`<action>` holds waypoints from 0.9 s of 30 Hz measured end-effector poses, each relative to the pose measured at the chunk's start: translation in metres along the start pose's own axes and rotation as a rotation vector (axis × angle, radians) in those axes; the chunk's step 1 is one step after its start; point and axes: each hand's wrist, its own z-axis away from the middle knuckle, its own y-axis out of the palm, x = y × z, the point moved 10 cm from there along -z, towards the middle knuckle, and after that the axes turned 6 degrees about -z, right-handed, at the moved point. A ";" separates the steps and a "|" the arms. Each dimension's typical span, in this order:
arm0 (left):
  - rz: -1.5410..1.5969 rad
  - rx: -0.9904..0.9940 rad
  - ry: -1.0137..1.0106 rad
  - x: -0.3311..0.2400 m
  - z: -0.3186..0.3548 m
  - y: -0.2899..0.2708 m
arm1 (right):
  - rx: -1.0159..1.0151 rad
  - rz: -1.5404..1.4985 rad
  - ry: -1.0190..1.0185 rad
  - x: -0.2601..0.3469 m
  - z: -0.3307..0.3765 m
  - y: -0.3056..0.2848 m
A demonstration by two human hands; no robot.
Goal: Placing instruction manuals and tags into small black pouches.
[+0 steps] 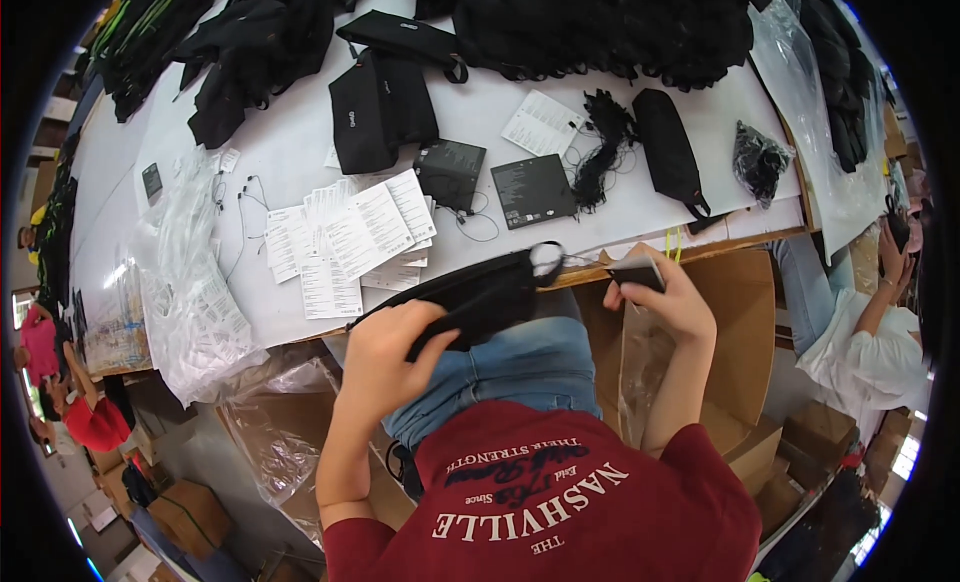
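Note:
My left hand (392, 352) is closed on one end of a black fabric pouch (490, 300), which lies across my lap at the table's front edge. A loop stands out at the pouch's far right end, and a thin cord seems to run from it toward my right hand. Pinched between the fingers of my right hand (675, 297) is a dark hang tag (638, 274) with a paler face. Just beyond the pouch sits a spread pile of white printed cards (370, 230). Black printed cards (533, 191) with strings lie farther back.
Black pouches (382, 112) and a long black case (668, 147) rest on the white table (270, 112). A bundle of black cords (603, 147) lies between. Clear plastic (195, 282) covers the left side. An open cardboard box (735, 332) stands below the edge; another person (870, 352) sits at right.

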 end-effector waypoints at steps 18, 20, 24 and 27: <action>0.454 0.602 -0.348 0.022 0.059 0.082 | -0.210 -1.304 0.062 -0.091 -0.084 0.071; 0.466 0.581 -0.287 0.022 0.060 0.085 | -0.027 -1.377 0.123 -0.085 -0.081 0.097; 0.482 0.575 -0.225 0.013 0.058 0.083 | 0.124 -1.310 0.160 -0.085 -0.075 0.102; 0.477 0.614 -0.239 0.013 0.059 0.087 | 0.260 -1.274 0.072 -0.079 -0.070 0.098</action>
